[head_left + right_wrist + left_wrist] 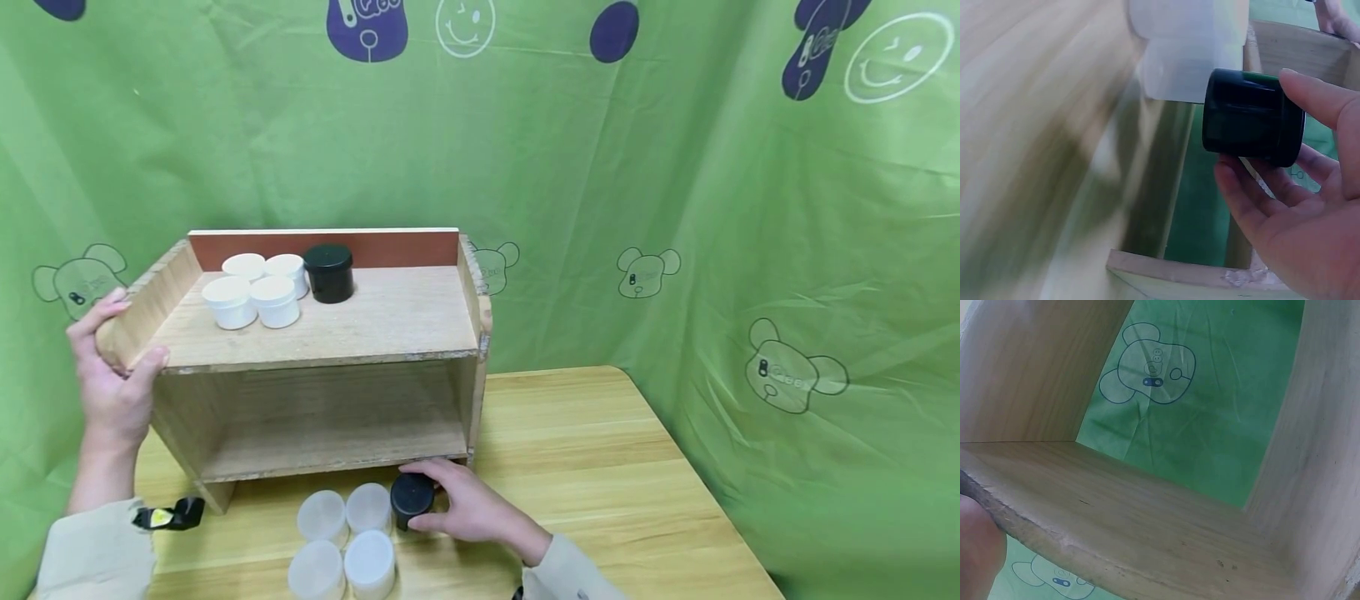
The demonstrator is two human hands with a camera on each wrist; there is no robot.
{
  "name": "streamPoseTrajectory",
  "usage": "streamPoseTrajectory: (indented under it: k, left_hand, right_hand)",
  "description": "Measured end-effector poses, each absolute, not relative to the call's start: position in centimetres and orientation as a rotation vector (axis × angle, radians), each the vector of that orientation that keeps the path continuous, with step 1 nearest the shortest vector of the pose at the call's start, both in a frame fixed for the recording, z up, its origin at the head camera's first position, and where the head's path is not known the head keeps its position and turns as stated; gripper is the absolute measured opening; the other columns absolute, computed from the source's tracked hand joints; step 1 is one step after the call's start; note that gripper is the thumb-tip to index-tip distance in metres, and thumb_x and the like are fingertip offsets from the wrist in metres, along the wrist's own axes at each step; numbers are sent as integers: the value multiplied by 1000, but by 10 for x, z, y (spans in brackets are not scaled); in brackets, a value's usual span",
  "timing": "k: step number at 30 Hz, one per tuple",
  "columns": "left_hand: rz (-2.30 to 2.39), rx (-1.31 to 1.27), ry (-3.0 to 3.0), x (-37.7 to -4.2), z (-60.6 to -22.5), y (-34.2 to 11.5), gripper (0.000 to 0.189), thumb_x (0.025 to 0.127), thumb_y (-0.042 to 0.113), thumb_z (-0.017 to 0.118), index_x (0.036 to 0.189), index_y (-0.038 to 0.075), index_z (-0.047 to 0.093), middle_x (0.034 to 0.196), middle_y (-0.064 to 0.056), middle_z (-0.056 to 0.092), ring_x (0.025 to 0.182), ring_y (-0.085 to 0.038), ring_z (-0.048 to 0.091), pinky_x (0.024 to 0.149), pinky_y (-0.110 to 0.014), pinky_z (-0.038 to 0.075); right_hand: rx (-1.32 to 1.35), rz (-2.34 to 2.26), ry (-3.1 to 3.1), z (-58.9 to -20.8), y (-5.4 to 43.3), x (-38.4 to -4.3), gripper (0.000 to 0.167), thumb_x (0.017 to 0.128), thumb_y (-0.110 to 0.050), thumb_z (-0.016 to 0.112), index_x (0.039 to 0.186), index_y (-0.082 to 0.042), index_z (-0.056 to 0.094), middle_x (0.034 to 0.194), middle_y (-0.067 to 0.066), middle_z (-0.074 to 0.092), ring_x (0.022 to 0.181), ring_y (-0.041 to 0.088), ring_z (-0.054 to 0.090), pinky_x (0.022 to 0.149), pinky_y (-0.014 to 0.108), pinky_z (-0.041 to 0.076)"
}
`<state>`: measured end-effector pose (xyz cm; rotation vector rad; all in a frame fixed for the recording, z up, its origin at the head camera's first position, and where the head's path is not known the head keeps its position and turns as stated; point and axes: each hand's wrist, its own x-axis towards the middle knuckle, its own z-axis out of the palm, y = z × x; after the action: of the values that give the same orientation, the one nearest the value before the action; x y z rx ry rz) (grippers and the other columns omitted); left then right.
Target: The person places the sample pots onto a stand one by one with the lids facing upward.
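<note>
In the head view my left hand [116,387] grips the left side panel of a two-tier wooden shelf [390,358], thumb at the front edge. Part of a finger or thumb [979,550] shows at the wood's edge in the left wrist view. My right hand [468,504] holds a black lidded jar [412,493] between thumb and fingers, in front of the shelf's lower right. That jar lies sideways across the right wrist view; whether it touches the table cannot be told. Several frosted, translucent jars [322,517] stand on the table just left of it.
On the top tier several white jars [276,302] are grouped at the left, with another black jar [330,273] beside them. The wooden table [585,467] extends to the right. A green printed curtain [570,183] hangs behind and at the right.
</note>
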<state>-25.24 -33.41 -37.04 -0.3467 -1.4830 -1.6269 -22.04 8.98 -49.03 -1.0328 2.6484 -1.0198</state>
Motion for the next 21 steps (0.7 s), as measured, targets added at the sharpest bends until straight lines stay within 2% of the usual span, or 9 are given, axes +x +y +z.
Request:
streamPoseTrajectory:
  k: [10, 14, 21]
  left_hand:
    - [-1560, -269, -1575, -247, -366, -332, 69, 77, -7, 64, 142, -7, 40, 158, -9, 45, 136, -19, 47, 106, -20, 44]
    - [-1564, -258, -1586, -246, -366, -331, 70, 78, -7, 64, 143, -7, 39, 159, -10, 44, 136, -19, 47, 106, -20, 45]
    - [-1601, -285, -1546, -245, -365, -329, 69, 77, -8, 65, 142, -7, 40, 158, -10, 44, 134, -19, 47, 104, -19, 45]
  right_hand:
    - [-1055, -1006, 2690, -472, 90, -217, 66, 88, -34, 81, 148, -24, 55, 141, -4, 63, 129, 16, 58, 111, 41, 48]
    - [-1075, -1015, 2701, -465, 90, -217, 66, 88, -35, 82, 147, -20, 56, 140, -3, 64, 128, 18, 59, 111, 43, 48]
    - [-1094, -1070, 2668, -452, 90, -216, 67, 88, -33, 81, 149, -21, 54, 141, -2, 63, 128, 18, 59, 110, 44, 50]
